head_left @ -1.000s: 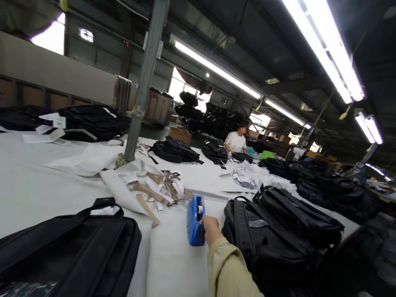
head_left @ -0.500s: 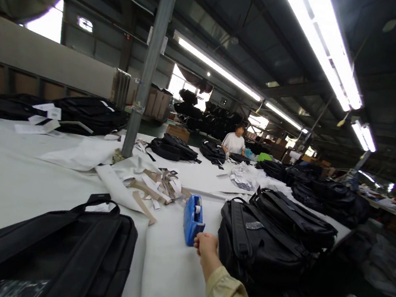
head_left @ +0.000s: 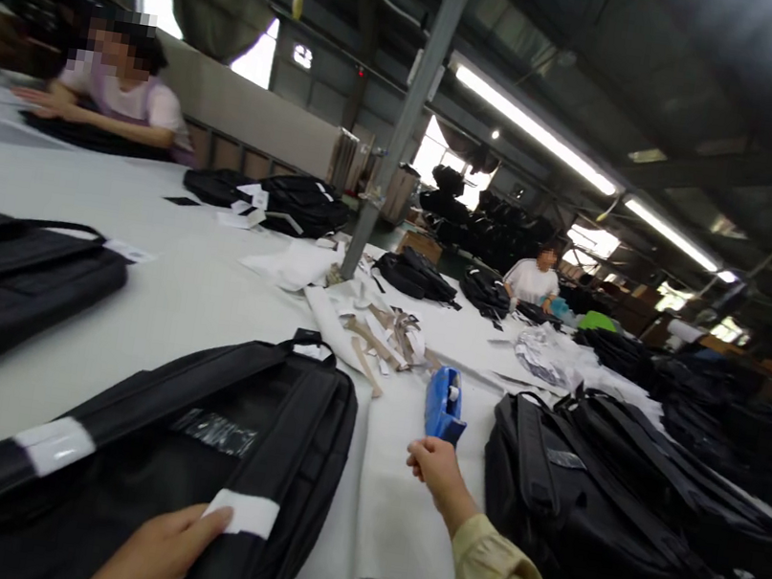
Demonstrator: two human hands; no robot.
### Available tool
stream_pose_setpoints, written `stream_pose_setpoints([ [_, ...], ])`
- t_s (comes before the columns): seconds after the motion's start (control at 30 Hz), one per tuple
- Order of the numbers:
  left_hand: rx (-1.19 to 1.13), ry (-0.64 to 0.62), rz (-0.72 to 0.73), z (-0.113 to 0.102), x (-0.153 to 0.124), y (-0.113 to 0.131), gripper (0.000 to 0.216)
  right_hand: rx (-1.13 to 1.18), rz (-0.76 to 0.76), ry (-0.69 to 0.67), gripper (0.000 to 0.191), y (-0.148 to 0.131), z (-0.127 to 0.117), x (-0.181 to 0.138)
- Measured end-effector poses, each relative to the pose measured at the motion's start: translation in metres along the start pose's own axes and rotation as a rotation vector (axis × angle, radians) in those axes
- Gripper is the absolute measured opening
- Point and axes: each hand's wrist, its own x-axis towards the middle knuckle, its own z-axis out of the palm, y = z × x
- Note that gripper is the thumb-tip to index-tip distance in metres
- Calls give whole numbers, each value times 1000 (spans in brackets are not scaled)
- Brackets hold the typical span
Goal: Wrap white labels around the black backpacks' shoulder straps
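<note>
Black backpack (head_left: 208,456) laid flat on white counter (head_left: 196,300), white label (head_left: 241,512) stuck near its right edge. Blue tape dispenser (head_left: 443,403) stood upright just beyond, right of backpack, beside paper scraps (head_left: 380,332).

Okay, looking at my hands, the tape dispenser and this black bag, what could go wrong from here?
1. The left hand pins a white label near the edge of the black bag; if it slips, the label may sit crooked.
2. The right hand is just short of the blue tape dispenser; a careless reach might catch its cutter.
3. Loose paper scraps lie close behind the dispenser, so tape pulled out could stick to them.
</note>
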Motion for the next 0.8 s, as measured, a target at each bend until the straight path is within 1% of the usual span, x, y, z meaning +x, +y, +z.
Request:
stream_pose_setpoints([
  [0.07, 32, -45, -20, 1, -6, 5, 44, 55, -68, -227, 17, -23, 28, -29],
  [0.13, 77, -42, -4, 5, -12, 11, 43, 109, -136, -480, 19, -46, 56, -59],
  [0.17, 102, -32, 15, 7, -16, 14, 42, 116, -169, -583, 20, -56, 68, -72],
  [0.2, 125, -20, 39, 8, -18, 15, 42, 106, -199, -659, 20, -64, 80, -83],
  [0.23, 143, -13, 66, 9, -20, 16, 41, 77, -223, -698, 19, -71, 89, -91],
  [0.33, 157, -11, 111, 11, -23, 17, 42, -76, -243, -667, 19, -81, 108, -99],
  [0.43, 144, 13, 100, 13, -25, 20, 43, -189, -209, -632, 19, -85, 113, -97],
  [0.63, 171, 55, 118, 17, -26, 24, 47, -188, -133, -636, 19, -95, 110, -99],
  [0.8, 187, 76, 138, 16, -24, 21, 47, -227, -123, -634, 20, -94, 113, -96],
])
